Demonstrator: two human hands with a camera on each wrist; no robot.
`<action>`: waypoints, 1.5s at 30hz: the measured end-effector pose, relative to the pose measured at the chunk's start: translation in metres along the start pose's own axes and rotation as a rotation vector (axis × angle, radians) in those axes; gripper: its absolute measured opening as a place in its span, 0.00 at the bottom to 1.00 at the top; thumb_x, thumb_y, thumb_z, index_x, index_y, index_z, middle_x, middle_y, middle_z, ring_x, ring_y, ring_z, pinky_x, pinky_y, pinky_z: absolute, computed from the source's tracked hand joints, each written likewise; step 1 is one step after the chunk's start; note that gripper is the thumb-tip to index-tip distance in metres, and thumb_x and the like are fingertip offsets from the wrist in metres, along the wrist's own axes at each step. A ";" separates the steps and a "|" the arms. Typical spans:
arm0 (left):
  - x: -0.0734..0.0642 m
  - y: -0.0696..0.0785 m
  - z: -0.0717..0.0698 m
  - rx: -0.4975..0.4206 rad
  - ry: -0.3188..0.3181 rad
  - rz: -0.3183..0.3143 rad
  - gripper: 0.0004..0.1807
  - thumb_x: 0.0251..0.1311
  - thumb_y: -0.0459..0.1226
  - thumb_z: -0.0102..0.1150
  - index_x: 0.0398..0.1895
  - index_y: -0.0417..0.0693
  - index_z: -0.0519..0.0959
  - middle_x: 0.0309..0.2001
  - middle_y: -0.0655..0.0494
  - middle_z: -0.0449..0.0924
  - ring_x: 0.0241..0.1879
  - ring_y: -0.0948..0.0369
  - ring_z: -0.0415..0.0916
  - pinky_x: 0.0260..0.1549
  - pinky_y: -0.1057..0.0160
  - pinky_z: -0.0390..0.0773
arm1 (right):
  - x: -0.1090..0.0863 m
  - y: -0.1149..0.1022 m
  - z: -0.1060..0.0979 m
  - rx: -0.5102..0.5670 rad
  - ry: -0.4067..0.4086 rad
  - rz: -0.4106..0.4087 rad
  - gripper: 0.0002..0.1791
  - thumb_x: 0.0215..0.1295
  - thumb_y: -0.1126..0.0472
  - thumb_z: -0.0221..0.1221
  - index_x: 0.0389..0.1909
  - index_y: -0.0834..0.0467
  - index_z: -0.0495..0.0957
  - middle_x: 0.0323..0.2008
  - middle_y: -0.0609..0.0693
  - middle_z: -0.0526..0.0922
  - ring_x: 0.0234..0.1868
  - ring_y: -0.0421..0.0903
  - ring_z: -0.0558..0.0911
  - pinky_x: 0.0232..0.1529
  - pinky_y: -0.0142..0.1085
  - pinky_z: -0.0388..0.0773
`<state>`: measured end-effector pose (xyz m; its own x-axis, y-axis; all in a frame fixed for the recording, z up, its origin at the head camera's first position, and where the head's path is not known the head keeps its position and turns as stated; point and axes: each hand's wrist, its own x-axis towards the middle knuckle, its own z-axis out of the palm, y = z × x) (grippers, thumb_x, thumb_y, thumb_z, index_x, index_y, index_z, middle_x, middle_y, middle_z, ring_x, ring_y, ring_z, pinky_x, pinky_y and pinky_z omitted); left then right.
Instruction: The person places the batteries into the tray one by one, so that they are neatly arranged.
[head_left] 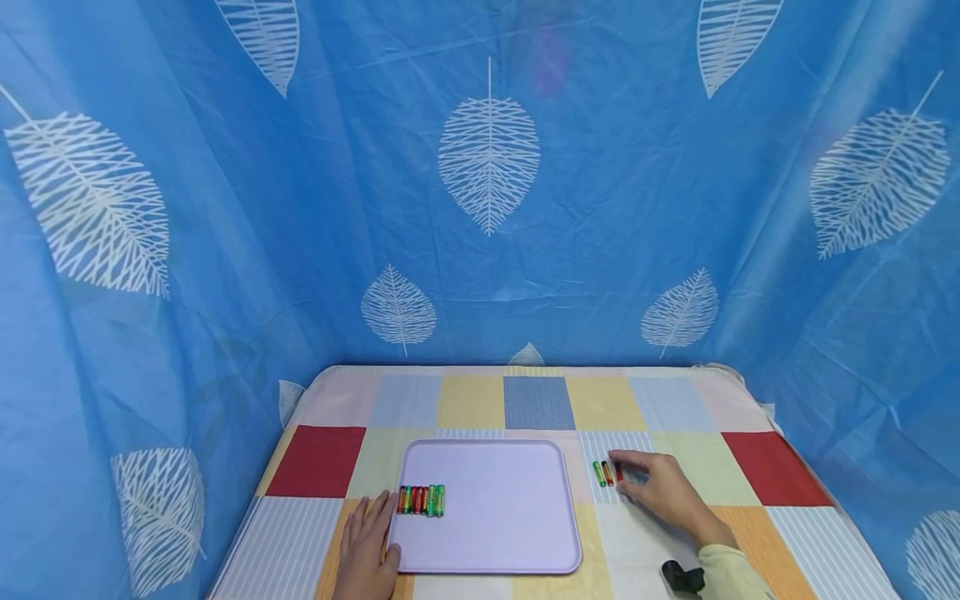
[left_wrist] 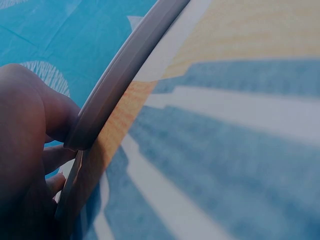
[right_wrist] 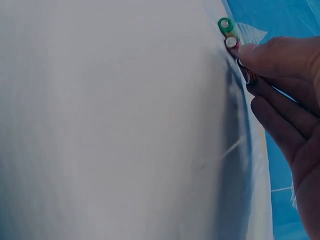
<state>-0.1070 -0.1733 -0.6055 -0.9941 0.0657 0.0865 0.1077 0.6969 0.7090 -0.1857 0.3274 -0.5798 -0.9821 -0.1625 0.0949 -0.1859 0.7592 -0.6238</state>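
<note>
A lilac tray (head_left: pixel 502 517) lies on the table, with a row of several red and green batteries (head_left: pixel 418 500) side by side at its left edge. My left hand (head_left: pixel 367 542) rests along that edge with fingers extended; in the left wrist view the thumb touches the tray rim (left_wrist: pixel 107 85). To the right of the tray, my right hand (head_left: pixel 663 487) pinches a red battery (head_left: pixel 618 472) between thumb and fingers, close over the cloth. Just left of it lie a green battery (head_left: pixel 598 473) and a dark-and-orange battery (head_left: pixel 607 473). The right wrist view shows the green battery's end (right_wrist: pixel 226 24).
A patchwork cloth (head_left: pixel 408 400) covers the table. Blue curtains (head_left: pixel 600 208) with white leaf prints hang behind it and on both sides. A black object (head_left: pixel 682 577) sits by the right sleeve (head_left: pixel 731 575).
</note>
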 end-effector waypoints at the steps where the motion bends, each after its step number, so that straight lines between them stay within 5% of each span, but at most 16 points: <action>1: 0.000 0.000 0.000 0.002 -0.002 -0.001 0.42 0.58 0.25 0.60 0.81 0.37 0.69 0.81 0.32 0.66 0.82 0.27 0.48 0.80 0.23 0.41 | 0.000 -0.001 0.000 0.005 0.002 -0.003 0.27 0.61 0.68 0.76 0.63 0.59 0.88 0.61 0.55 0.90 0.64 0.59 0.88 0.64 0.56 0.86; 9: 0.000 0.001 0.001 -0.016 -0.007 -0.030 0.41 0.59 0.26 0.59 0.81 0.37 0.68 0.81 0.32 0.65 0.84 0.29 0.46 0.81 0.25 0.38 | 0.003 -0.021 0.009 0.056 0.020 -0.065 0.26 0.63 0.69 0.74 0.64 0.61 0.87 0.60 0.55 0.91 0.62 0.58 0.89 0.62 0.52 0.88; 18: -0.002 0.000 0.005 -0.013 0.051 0.013 0.41 0.57 0.26 0.60 0.80 0.36 0.71 0.79 0.32 0.68 0.81 0.27 0.49 0.80 0.24 0.41 | 0.010 -0.046 0.035 0.096 0.019 -0.165 0.25 0.63 0.68 0.75 0.62 0.60 0.88 0.57 0.52 0.92 0.57 0.52 0.91 0.56 0.45 0.91; 27: 0.000 0.003 0.000 0.006 -0.020 -0.047 0.41 0.60 0.26 0.60 0.82 0.38 0.68 0.82 0.33 0.65 0.84 0.29 0.46 0.81 0.25 0.39 | 0.018 -0.080 0.064 0.210 -0.028 -0.194 0.24 0.62 0.69 0.74 0.60 0.60 0.89 0.57 0.51 0.92 0.61 0.53 0.90 0.63 0.48 0.88; 45: 0.001 0.003 -0.003 -0.009 -0.014 -0.039 0.41 0.59 0.25 0.60 0.81 0.36 0.69 0.81 0.32 0.66 0.83 0.29 0.46 0.81 0.24 0.38 | 0.026 -0.133 0.113 0.289 -0.106 -0.318 0.24 0.63 0.67 0.75 0.61 0.61 0.89 0.58 0.52 0.92 0.61 0.53 0.90 0.65 0.42 0.88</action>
<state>-0.1079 -0.1735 -0.6013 -0.9976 0.0490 0.0491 0.0694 0.6930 0.7175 -0.1829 0.1517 -0.5820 -0.8660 -0.4350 0.2466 -0.4479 0.4555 -0.7694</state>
